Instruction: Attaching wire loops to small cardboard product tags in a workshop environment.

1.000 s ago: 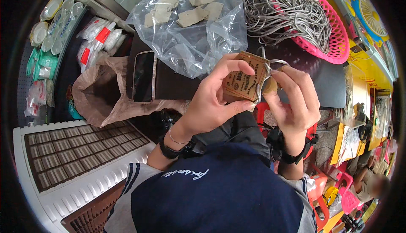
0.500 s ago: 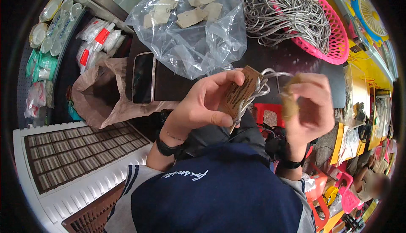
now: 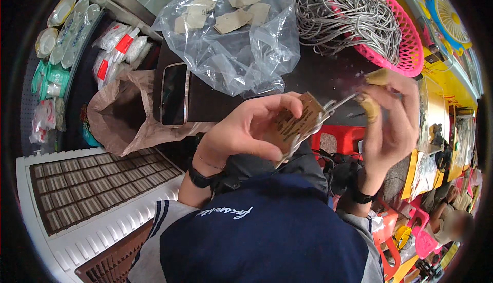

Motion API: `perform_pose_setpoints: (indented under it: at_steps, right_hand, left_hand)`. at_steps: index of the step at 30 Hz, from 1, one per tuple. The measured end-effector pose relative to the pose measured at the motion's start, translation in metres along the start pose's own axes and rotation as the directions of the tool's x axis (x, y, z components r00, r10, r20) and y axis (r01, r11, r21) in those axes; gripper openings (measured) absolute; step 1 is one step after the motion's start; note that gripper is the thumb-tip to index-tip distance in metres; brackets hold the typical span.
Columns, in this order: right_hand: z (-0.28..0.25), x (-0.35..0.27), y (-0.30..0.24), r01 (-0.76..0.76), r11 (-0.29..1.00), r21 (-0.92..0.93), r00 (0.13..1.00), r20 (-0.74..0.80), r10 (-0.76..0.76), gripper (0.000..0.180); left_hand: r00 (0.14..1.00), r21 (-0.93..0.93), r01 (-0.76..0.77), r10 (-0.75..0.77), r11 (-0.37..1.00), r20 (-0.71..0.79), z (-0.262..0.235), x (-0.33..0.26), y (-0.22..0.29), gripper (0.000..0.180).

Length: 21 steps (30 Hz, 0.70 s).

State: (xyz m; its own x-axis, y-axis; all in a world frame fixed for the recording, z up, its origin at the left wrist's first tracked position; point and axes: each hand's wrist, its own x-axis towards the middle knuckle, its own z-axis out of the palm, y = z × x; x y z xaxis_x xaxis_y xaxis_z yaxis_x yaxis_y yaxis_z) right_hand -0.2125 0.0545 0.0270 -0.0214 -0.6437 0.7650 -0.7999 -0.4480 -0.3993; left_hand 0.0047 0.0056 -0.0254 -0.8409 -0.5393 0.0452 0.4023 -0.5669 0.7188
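My left hand (image 3: pixel 244 129) grips a small brown printed cardboard card (image 3: pixel 300 121) between thumb and fingers. Silver-grey cord (image 3: pixel 329 109) is looped round the card's right edge, and its free end stretches up to the right. At that end is my right hand (image 3: pixel 393 116), its thumb tip and a bent finger meeting on the cord, while the index finger is raised away. Tan coverings wrap the right thumb and index finger. Beyond the hands, a tangled heap of similar cord (image 3: pixel 349 18) spills over a pink plastic basket (image 3: pixel 411 52).
A clear plastic bag (image 3: pixel 246 57) with several cardboard pieces lies on the dark table (image 3: pixel 323 77). To its left are a phone (image 3: pixel 174 95) and an open brown bag (image 3: pixel 100 113). Packaged goods line the left shelves. A yellow-blue fan (image 3: pixel 447 13) stands far right; another person sits at lower right.
My right hand has moved right and opened its index finger away from the thumb. The cord between the hands now runs straighter. My left hand has tilted the card slightly rightward.
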Motion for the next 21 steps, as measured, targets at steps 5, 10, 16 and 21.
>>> perform_pose_setpoints:
  at_steps: [5, 10, 16, 21]
  right_hand:
    - [-0.001, -0.001, 0.009, -0.032, 0.998, -0.056, 0.999, -0.014, 0.031, 0.017]
    - [0.0, -0.004, 0.001, -0.069, 0.996, 0.06, 0.998, -0.011, 0.069, 0.027]
    - [0.023, -0.025, -0.015, -0.558, 0.692, 0.458, 0.793, 0.54, 0.282, 0.019]
    - [0.029, -0.032, -0.007, -0.709, 0.328, 0.625, 0.705, 0.64, 0.306, 0.01]
  left_hand:
    - [0.999, 0.184, -0.03, 0.034, 0.983, -0.018, 0.001, 0.005, 0.002, 0.059]
    - [0.996, 0.047, -0.055, 0.058, 0.997, -0.063, -0.004, 0.006, -0.003, 0.062]
    - [0.956, 0.159, -0.209, 0.236, 0.965, -0.175, -0.003, 0.009, -0.009, 0.062]
    - [0.946, 0.346, -0.242, 0.3, 0.907, -0.125, -0.004, 0.01, -0.007, 0.06]
